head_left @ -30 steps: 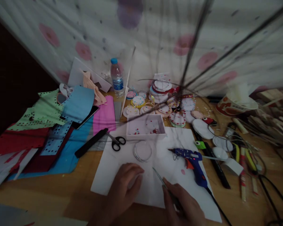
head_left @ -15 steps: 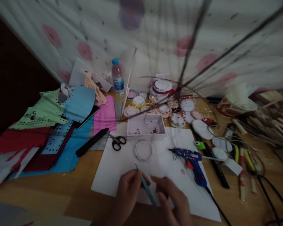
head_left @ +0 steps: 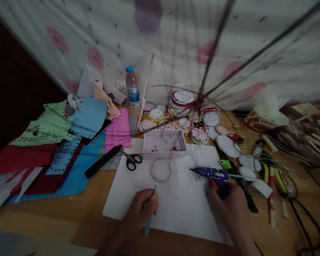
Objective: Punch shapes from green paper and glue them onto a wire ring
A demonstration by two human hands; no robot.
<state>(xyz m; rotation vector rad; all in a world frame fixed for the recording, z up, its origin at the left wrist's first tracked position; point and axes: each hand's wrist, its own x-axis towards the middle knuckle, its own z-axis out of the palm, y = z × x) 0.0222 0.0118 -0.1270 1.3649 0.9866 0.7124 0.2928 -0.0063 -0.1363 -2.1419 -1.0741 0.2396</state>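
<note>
My left hand (head_left: 143,208) pinches a slim teal strip (head_left: 148,225), its narrow tip pointing up and away over the white paper sheet (head_left: 181,213). My right hand (head_left: 230,209) is closed around the handle of a blue glue gun (head_left: 210,173), which lies with its nozzle to the left and a small red light lit. The hand covers most of the handle and trigger. Just beyond the strip's tip rests a coil of thin wire (head_left: 160,170). Behind it stands a white box (head_left: 165,153) with a few small red pieces inside.
Black-handled scissors (head_left: 134,161) lie left of the coil. Coloured sheets (head_left: 89,117) pile up at the left. Decorated discs (head_left: 185,124) and a water bottle (head_left: 133,89) stand at the back. Pliers (head_left: 281,181) and wooden sticks (head_left: 296,131) are at the right. Dark blurred strands cross the view.
My right hand has moved from beside the teal strip rightward to the glue gun and taken its handle. My left hand keeps the strip, now turned more upright.
</note>
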